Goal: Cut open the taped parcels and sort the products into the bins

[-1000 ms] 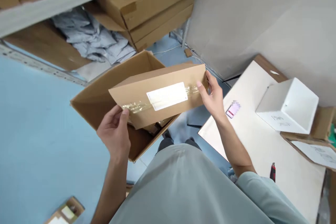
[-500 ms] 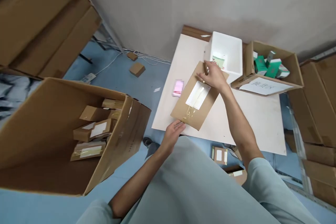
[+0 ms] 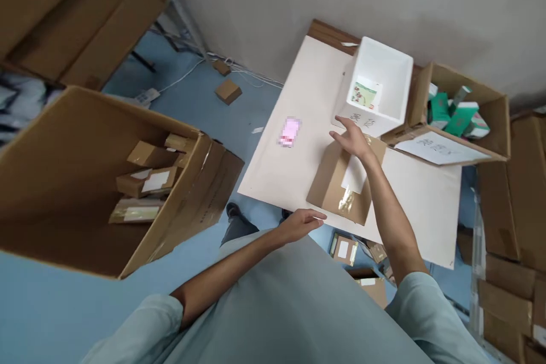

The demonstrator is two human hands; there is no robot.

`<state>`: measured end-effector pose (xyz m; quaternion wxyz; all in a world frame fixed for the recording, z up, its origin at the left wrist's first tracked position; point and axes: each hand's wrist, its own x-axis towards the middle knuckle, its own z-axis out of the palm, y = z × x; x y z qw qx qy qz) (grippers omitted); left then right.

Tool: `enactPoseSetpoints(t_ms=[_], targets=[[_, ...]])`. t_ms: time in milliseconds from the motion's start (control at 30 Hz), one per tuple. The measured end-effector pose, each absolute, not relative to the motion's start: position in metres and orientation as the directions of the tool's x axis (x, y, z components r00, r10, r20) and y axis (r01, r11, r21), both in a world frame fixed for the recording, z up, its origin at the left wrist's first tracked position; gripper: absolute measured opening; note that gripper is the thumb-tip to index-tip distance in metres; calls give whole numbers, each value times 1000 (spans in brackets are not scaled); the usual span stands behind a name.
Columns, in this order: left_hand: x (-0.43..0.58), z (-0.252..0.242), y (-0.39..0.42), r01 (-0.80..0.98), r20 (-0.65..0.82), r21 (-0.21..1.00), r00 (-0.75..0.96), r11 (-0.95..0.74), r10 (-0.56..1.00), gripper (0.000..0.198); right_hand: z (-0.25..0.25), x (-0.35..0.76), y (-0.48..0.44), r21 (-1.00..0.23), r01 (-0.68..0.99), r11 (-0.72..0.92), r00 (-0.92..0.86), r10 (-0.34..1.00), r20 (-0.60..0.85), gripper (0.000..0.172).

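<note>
A taped brown cardboard box [image 3: 330, 173] with a white label on top rests on the white table [image 3: 294, 88], close to its front edge. My right hand [image 3: 353, 137] is over the far end of the box, thumb and fingers apart; whether it touches the cardboard I cannot tell. Off the near left corner of the box, my left hand [image 3: 302, 224] is stretched out with nothing in it. Beyond the right hand stands a white foam bin [image 3: 386, 77] with a green printed paper inside. A blurred pink item [image 3: 290, 131] lies left of the box.
An open carton [image 3: 435, 136] holding green and white packages stands at the table's right back. To my left, a large open carton [image 3: 217, 182] contains several small parcels. More parcels [image 3: 343, 249] are under the table edge. Two small boxes [image 3: 228, 91] and cables lie on the floor by the wall.
The box has gone from being held tilted in both hands to resting on the table, further right. Both hands have opened, and the left has drawn away from the box. The view has shifted slightly.
</note>
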<state>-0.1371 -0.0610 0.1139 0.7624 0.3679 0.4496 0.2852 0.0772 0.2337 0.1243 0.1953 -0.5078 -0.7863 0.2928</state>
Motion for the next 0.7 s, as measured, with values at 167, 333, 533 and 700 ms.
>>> enactPoseSetpoints(t_ms=[167, 333, 533, 700], targets=[[-242, 124, -70, -248, -502, 807, 189, 536, 844, 43, 157, -63, 240, -658, 534, 531, -658, 750, 70, 74], [-376, 121, -110, -464, -534, 782, -153, 417, 832, 39, 162, -243, 217, -649, 402, 646, -828, 559, 44, 69], [-522, 83, -186, -646, -650, 702, -411, 299, 639, 46, 91, -433, 159, -693, 374, 616, -910, 388, -147, 63], [-613, 14, -231, -756, -763, 615, -500, 224, 409, 36, 6, -544, 116, -678, 481, 556, -876, 264, -404, 57]])
